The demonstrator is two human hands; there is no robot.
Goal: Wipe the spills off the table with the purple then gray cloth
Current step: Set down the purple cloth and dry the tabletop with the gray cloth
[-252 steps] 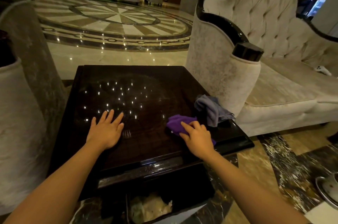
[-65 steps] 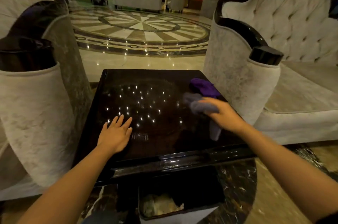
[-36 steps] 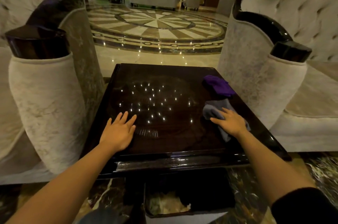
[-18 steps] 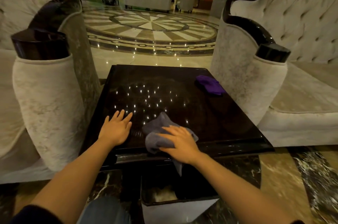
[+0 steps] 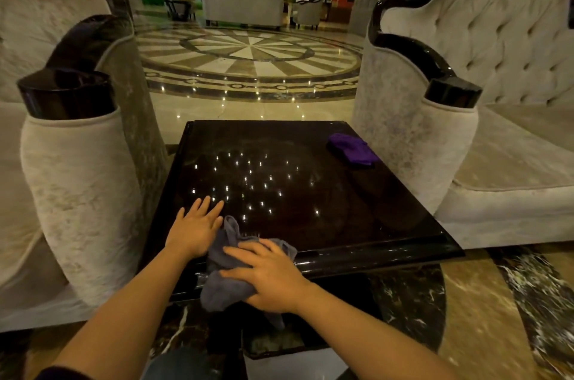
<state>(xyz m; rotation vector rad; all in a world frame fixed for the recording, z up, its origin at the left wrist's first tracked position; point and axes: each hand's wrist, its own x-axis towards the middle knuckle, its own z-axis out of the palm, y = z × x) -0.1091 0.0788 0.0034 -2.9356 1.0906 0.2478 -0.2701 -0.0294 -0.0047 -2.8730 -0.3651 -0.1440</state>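
Dark table point(image 5: 326, 209): left hand point(image 5: 194, 229) flat on it, right hand point(image 5: 270, 274) flat on gray cloth point(image 5: 222, 285); bin point(image 5: 295, 364) beneath, contents unclear.

The right hand point(image 5: 269, 274) pressed the gray cloth point(image 5: 228, 268) flat at the near edge of the dark table point(image 5: 341, 209), the left hand point(image 5: 195, 229) lay flat beside it, and the purple cloth point(image 5: 352, 148) sat at the far right.

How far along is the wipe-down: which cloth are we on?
Done, apparently: the crumpled purple cloth lies untouched, far right on the dark glossy table. In hand: the right hand presses the gray cloth at the near edge, left hand flat beside it. Left: finishing the gray pass; spills are not discernible among the reflections.
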